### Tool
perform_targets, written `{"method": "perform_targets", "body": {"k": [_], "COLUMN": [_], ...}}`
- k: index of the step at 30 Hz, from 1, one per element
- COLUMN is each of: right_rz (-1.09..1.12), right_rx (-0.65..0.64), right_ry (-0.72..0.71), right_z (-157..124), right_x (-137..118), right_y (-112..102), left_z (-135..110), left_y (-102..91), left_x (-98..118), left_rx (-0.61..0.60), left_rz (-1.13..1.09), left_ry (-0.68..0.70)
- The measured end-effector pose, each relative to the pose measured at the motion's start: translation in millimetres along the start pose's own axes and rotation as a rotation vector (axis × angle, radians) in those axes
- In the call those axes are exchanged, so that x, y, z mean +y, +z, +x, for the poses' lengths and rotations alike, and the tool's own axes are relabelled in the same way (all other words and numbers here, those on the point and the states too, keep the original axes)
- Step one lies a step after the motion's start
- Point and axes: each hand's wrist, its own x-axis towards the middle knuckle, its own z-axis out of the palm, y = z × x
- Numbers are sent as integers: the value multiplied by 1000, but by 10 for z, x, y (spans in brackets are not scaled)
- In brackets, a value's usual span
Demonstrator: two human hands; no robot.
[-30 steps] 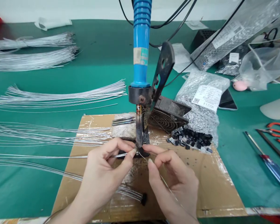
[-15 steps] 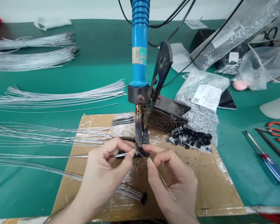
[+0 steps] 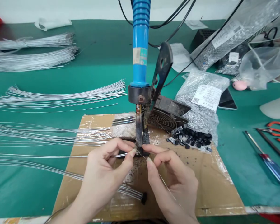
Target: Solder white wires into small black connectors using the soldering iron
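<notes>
At the far left, two thick bundles of pale wires (image 3: 35,59) lie toward the back of the green desk (image 3: 100,70), with a looser fan of wires (image 3: 67,96) in front of them. Nearer, more strands (image 3: 91,137) reach onto a brown cardboard sheet (image 3: 212,186). The left hand (image 3: 109,174) pinches a pale cable (image 3: 77,157) between thumb and fingers, its end just below the dark tip of a blue-handled soldering iron (image 3: 140,74), which stands upright in a black bracket (image 3: 163,65); whether tip and cable touch cannot be told. Beneath that hand, a group of wires ends in a black connector (image 3: 143,198). The right hand (image 3: 175,177), fingers curled, grips a thin silvery strand (image 3: 166,186) whose upper end meets the spot under the tip. Behind it sit a dusty fan (image 3: 168,116), then a heap of small black pieces (image 3: 193,137) at the mouth of a labelled plastic bag (image 3: 200,90). Farthest right lie a blue-handled screwdriver (image 3: 270,161) and orange-handled pliers (image 3: 278,129).
</notes>
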Motion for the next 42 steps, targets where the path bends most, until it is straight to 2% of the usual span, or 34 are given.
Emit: {"method": "perform_targets", "body": {"k": [14,28,34,42], "right_rz": [-16,-14,-46,-154], "right_rx": [16,20,19,62], "right_ry": [-23,-55,-63,-156], "right_z": [14,7,2,-14], "right_x": [-20,-22,-12,14], "right_y": [-1,5,5,33], "left_z": [-13,-41,-26,-18], "left_y": [-11,-27,-17,11], "left_x": [40,-36,7,5], "left_rx": [-16,-36,-5,-14], "left_rz": [9,-14,9,34], "left_ry": [-10,-9,1,5]}}
